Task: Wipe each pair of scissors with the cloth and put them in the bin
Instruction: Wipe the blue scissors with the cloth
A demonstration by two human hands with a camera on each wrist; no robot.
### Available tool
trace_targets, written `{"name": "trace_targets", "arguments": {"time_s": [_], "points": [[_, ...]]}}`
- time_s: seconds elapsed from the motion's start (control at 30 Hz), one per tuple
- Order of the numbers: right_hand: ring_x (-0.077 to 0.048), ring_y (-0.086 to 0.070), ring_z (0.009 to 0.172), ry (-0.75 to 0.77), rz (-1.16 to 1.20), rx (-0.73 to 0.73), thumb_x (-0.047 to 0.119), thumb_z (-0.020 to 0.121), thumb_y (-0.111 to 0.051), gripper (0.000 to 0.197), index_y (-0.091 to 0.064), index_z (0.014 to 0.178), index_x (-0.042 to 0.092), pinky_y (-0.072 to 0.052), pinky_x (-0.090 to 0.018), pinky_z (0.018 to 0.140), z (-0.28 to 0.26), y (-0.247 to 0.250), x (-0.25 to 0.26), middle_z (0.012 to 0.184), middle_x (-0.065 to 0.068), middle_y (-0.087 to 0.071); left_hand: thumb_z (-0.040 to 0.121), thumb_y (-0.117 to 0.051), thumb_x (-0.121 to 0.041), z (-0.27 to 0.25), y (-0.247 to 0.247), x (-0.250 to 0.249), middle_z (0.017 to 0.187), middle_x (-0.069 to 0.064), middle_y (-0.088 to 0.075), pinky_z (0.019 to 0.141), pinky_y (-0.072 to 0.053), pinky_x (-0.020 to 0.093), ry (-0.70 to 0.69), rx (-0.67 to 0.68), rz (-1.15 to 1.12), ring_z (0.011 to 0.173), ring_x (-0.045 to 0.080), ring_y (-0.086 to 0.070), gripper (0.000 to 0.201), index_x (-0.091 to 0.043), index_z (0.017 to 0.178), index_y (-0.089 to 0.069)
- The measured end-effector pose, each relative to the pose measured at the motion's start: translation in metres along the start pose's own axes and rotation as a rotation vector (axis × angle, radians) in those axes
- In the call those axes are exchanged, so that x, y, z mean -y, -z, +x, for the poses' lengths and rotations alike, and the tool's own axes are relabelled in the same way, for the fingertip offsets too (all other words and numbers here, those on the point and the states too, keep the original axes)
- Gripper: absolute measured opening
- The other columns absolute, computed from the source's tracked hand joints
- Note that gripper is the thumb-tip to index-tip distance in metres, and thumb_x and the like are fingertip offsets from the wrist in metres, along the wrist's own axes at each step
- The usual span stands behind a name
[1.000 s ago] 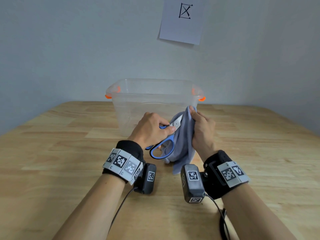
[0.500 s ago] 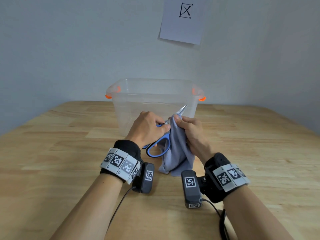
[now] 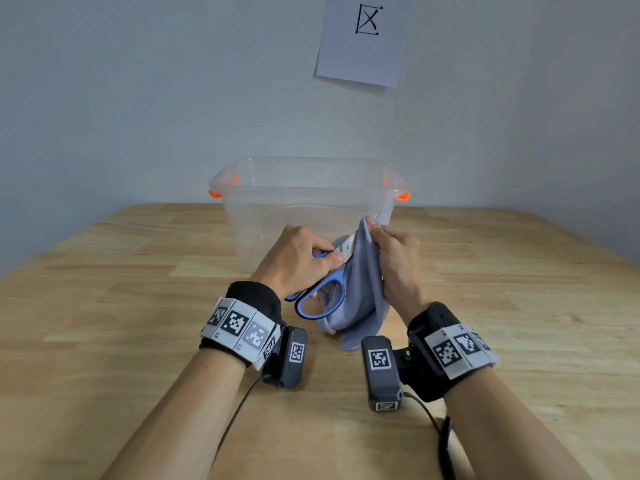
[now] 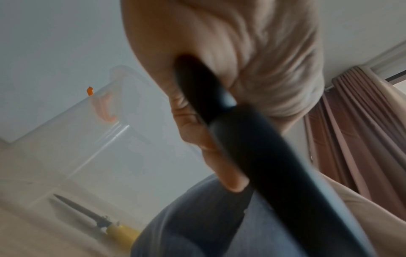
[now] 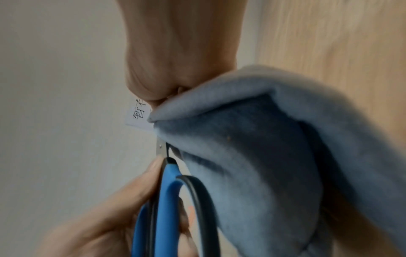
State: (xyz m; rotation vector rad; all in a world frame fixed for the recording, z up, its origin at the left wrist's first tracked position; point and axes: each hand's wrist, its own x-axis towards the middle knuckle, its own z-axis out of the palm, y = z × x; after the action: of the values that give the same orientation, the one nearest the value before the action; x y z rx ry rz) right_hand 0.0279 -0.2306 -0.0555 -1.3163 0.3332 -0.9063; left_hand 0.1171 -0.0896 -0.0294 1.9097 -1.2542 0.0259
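Note:
My left hand grips the blue-handled scissors by the handles, just in front of the clear bin. My right hand pinches the grey-blue cloth around the blades, near their tips; the blades are mostly covered. In the right wrist view the blue handle and a short bit of bare blade show beside the cloth. The left wrist view shows a dark handle in my curled fingers and, through the bin wall, a yellow-handled pair of scissors lying inside the bin.
The clear bin with orange latches stands on the wooden table close to the back wall. A paper sheet hangs on the wall above. Curtains show at the right in the left wrist view.
My right hand with the cloth slid down toward the pivot, baring the blade tips, then back up to cover them. The left hand kept its grip on the handles.

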Motion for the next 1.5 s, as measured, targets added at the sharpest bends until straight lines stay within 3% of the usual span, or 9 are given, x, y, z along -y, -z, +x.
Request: {"name": "trace_targets", "arguments": {"time_s": [0.17,0.4,0.6,0.73,0.87,0.97,1.13,1.33,1.5], "points": [[-0.022,-0.052,0.063,0.029,0.015,-0.123,0.027,0.096,-0.064,0.046,-0.057,0.069,-0.010,-0.045,-0.030,0.059,0.004,0.010,-0.002,0.068,-0.016,-0.055,0.089,-0.070,-0.022,0.000,-0.005,-0.003,0.044,0.001,-0.032,0.049,-0.036,0.031,0.020,0.032,0.030,0.044,0.021,-0.035,0.047,-0.010,0.048,-0.049],[-0.022,-0.051,0.066,0.043,-0.197,0.126,0.036,0.099,-0.059,0.051,-0.057,0.071,-0.007,-0.044,-0.037,0.063,-0.004,-0.005,-0.007,0.067,-0.015,-0.055,0.090,-0.069,-0.019,0.002,0.005,-0.001,0.043,0.002,-0.041,0.042,-0.056,0.044,0.123,-0.025,-0.061,0.036,0.022,-0.049,0.038,-0.005,0.056,-0.061],[-0.012,-0.026,0.055,0.200,-0.417,-0.017,0.025,0.104,-0.049,0.052,-0.030,0.056,0.020,-0.025,-0.032,0.056,0.001,-0.005,-0.001,0.054,0.005,-0.027,0.091,-0.068,-0.023,0.002,0.001,-0.007,0.048,0.012,-0.049,0.045,-0.056,0.046,0.105,-0.004,-0.050,0.039,0.026,-0.055,0.032,-0.007,0.063,-0.069],[-0.018,-0.039,0.060,0.168,-0.424,-0.123,0.035,0.101,-0.046,0.049,-0.041,0.059,0.011,-0.037,-0.040,0.060,0.007,0.006,-0.006,0.057,-0.007,-0.041,0.089,-0.070,-0.024,0.001,0.003,-0.005,0.043,0.002,-0.037,0.048,-0.057,0.047,0.138,0.010,-0.031,0.034,0.023,-0.047,0.038,-0.013,0.054,-0.063],[-0.020,-0.045,0.063,0.126,-0.367,-0.105,0.040,0.096,-0.047,0.057,-0.047,0.070,-0.011,-0.044,-0.046,0.060,0.004,0.006,-0.007,0.064,-0.014,-0.049,0.090,-0.069,-0.027,0.002,0.004,-0.007,0.050,0.018,-0.048,0.051,-0.057,0.048,0.154,-0.026,-0.062,0.038,0.025,-0.060,0.032,-0.002,0.070,-0.070],[-0.022,-0.044,0.064,0.064,-0.251,-0.084,0.030,0.096,-0.054,0.043,-0.049,0.067,-0.002,-0.041,-0.038,0.060,0.002,0.004,-0.005,0.067,-0.011,-0.045,0.089,-0.068,-0.030,0.001,0.004,-0.007,0.052,0.019,-0.050,0.053,-0.057,0.047,0.159,-0.061,-0.064,0.041,0.028,-0.062,0.036,0.003,0.074,-0.068],[-0.024,-0.062,0.066,-0.031,-0.096,-0.020,0.014,0.091,-0.058,0.029,-0.067,0.068,0.000,-0.049,-0.035,0.065,0.000,0.010,-0.001,0.068,-0.013,-0.065,0.088,-0.071,-0.027,0.001,0.006,-0.011,0.053,0.013,-0.061,0.049,-0.055,0.038,0.154,-0.120,-0.097,0.042,0.028,-0.063,0.029,-0.009,0.065,-0.072],[-0.028,-0.061,0.080,-0.092,0.051,0.093,0.023,0.089,-0.063,0.024,-0.069,0.091,0.000,-0.049,-0.036,0.072,-0.004,0.009,0.004,0.084,-0.017,-0.063,0.088,-0.071,-0.031,0.001,0.005,-0.008,0.059,0.014,-0.066,0.053,-0.058,0.039,0.158,-0.130,-0.048,0.041,0.025,-0.064,0.028,-0.009,0.070,-0.073],[-0.024,-0.069,0.079,-0.090,0.050,0.208,0.017,0.094,-0.065,0.015,-0.073,0.091,0.005,-0.055,-0.031,0.070,-0.008,0.007,0.008,0.086,-0.013,-0.072,0.088,-0.071,-0.033,0.001,0.002,-0.008,0.060,0.012,-0.067,0.053,-0.057,0.038,0.166,-0.134,-0.029,0.041,0.025,-0.064,0.029,-0.011,0.070,-0.074]]}}
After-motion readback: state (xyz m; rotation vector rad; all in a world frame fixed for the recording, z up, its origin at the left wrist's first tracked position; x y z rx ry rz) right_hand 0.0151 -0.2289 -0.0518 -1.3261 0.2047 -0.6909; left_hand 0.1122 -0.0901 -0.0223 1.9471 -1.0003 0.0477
